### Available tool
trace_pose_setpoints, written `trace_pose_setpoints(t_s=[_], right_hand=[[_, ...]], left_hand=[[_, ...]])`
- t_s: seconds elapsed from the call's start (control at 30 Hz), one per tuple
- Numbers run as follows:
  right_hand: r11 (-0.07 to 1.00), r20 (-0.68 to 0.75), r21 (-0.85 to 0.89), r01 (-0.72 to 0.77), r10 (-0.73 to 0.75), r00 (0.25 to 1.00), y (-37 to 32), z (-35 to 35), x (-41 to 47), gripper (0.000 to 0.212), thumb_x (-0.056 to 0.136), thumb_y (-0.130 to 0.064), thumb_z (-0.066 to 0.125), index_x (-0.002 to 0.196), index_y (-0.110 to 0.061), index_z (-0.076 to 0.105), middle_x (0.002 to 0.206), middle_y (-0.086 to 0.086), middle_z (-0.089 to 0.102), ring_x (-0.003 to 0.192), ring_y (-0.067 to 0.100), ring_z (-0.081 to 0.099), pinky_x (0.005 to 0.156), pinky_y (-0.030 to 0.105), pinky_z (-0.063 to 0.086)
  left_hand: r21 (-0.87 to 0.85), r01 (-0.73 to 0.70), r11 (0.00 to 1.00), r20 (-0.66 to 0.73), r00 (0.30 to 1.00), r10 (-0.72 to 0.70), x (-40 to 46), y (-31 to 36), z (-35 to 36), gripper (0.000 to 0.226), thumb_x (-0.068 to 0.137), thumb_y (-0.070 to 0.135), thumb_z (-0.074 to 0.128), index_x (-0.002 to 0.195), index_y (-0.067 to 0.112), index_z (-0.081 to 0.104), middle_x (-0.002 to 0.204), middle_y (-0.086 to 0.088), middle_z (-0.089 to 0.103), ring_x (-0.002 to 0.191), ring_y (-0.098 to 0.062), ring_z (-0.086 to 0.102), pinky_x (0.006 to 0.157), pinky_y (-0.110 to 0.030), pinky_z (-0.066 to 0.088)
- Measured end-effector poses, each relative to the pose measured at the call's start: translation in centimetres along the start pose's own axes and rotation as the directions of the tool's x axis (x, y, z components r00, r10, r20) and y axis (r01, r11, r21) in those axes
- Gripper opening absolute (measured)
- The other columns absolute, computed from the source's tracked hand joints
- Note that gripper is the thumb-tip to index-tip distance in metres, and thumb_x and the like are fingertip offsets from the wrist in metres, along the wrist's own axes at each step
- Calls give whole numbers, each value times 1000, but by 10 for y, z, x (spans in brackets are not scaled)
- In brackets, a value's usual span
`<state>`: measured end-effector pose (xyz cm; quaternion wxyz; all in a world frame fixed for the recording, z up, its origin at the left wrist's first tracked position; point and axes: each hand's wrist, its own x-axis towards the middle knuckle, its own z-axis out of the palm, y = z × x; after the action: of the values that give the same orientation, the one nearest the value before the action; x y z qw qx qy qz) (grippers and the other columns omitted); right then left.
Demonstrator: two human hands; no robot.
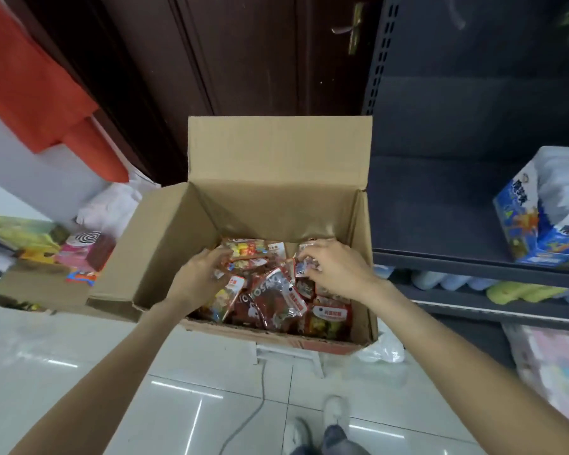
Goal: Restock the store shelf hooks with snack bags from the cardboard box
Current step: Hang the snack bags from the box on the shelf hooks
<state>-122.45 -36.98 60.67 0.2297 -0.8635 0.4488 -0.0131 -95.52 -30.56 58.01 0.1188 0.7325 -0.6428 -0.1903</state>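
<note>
Open brown cardboard box (278, 205) at frame centre, flaps up for access, red crinkly snack bags (276, 297) heaped in its bottom. Left hand (199, 277) curled around bags, likely gathering. Right hand (334, 267) pinching one small bag's top, probably by the hang hole. Dark metal shelf (473, 264) at right.

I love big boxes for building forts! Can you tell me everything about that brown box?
The cardboard box is plain brown, a bit worn along its near edge, and stands open on a white stand over the tiled floor. Its back flap stands straight up and its left flap leans outward. Inside lies a jumble of shiny red snack bags. The left hand and right hand both reach in, fingers curled on bags. A dark shelf stands just right of it.
</note>
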Motion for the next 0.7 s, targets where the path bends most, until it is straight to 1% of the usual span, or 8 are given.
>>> trace_pose_setpoints(t_s=[0.13, 0.23, 0.37, 0.43, 0.47, 0.5, 0.57, 0.7], right_hand=[[996, 80, -78, -31, 38, 996, -1, 24, 46, 47, 95, -35, 57, 139, -22, 46, 138, 9, 48, 131, 30, 41, 100, 41, 40], [995, 129, -89, -49, 60, 990, -1, 44, 78, 64, 91, -41, 61, 146, -24, 33, 142, 10, 42, 133, 33, 38, 103, 46, 41], [992, 207, -114, -50, 73, 976, -8, 74, 113, 80, 89, -44, 64, 152, -28, 18, 152, 13, 25, 137, 37, 30, 105, 49, 40], [994, 256, -96, -50, 73, 964, -12, 91, 128, 86, 87, -44, 67, 153, -30, 14, 156, 11, 17, 140, 38, 24, 108, 50, 37], [996, 280, -79, -39, 59, 958, -13, 100, 137, 89, 86, -43, 68, 154, -30, 12, 158, 9, 12, 142, 38, 18, 110, 51, 34], [997, 294, -79, -20, 42, 955, -14, 107, 146, 91, 85, -41, 69, 154, -30, 11, 160, 7, 7, 145, 35, 13, 112, 51, 30], [993, 316, -118, 13, 25, 948, -14, 118, 162, 95, 83, -37, 72, 154, -29, 9, 162, 4, 0, 147, 29, 5, 115, 49, 23], [992, 348, -122, 23, 22, 937, -11, 131, 186, 97, 80, -32, 75, 154, -22, 13, 162, 2, 4, 148, 26, 6, 118, 47, 19]], left_hand=[[79, 46, 996, 30, 998, -49, 27, -21, 8, 57, 82, 28, 72, 135, 23, 50, 116, -5, 56, 109, -28, 56, 86, -39, 48], [107, 93, 990, 66, 993, -100, 41, -28, 18, 72, 81, 39, 72, 143, 24, 38, 125, -9, 50, 118, -32, 50, 92, -40, 44], [236, 114, 965, 277, 944, -180, 61, -37, 33, 102, 78, 61, 66, 153, 27, 5, 151, -15, 24, 137, -36, 28, 106, -44, 34], [310, 46, 950, 394, 903, -173, 72, -42, 38, 110, 77, 65, 64, 153, 25, -6, 158, -15, 8, 143, -37, 16, 111, -46, 28], [353, -13, 935, 450, 879, -158, 79, -44, 40, 114, 77, 67, 63, 153, 23, -9, 159, -14, 2, 144, -37, 13, 112, -47, 29], [391, -73, 918, 495, 857, -143, 86, -47, 42, 117, 76, 69, 62, 153, 20, -10, 159, -14, 0, 144, -37, 12, 111, -49, 31], [425, -173, 888, 555, 826, -104, 99, -51, 42, 118, 73, 72, 62, 153, 15, -4, 157, -13, 5, 143, -35, 13, 108, -48, 36], [408, -393, 824, 551, 826, 121, 111, -58, 26, 97, 73, 69, 64, 143, 14, 24, 146, -11, 25, 135, -27, 24, 98, -39, 41]])
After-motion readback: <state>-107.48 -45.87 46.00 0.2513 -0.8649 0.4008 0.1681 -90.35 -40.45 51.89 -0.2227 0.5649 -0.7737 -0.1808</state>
